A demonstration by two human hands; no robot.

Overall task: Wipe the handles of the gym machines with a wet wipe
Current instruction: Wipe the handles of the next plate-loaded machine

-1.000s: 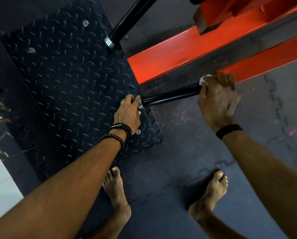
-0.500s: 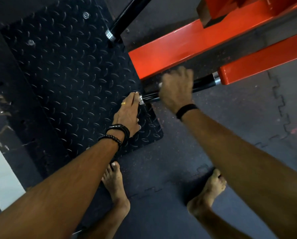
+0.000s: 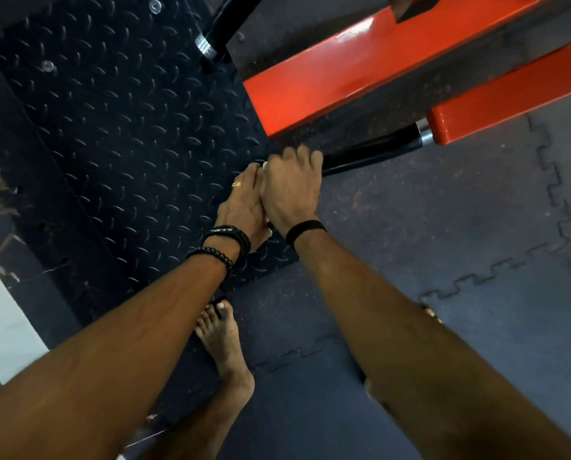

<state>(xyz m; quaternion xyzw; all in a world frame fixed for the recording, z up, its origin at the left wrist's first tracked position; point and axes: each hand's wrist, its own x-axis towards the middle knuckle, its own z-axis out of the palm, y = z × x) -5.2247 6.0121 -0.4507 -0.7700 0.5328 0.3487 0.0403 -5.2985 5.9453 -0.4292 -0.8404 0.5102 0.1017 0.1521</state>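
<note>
At the free end of the glossy black cylindrical handle (image 3: 373, 152), my right hand (image 3: 290, 190) curls its fingers over the bar, gripping it. The wet wipe is hidden beneath that hand; I cannot tell how it lies. My left hand (image 3: 244, 207), wearing a gold ring, presses against the right one at the handle's tip, fingers reaching toward the end; whether they grip it I cannot tell. The handle runs into an orange steel beam (image 3: 509, 104), above a black diamond-tread plate (image 3: 111, 127).
</note>
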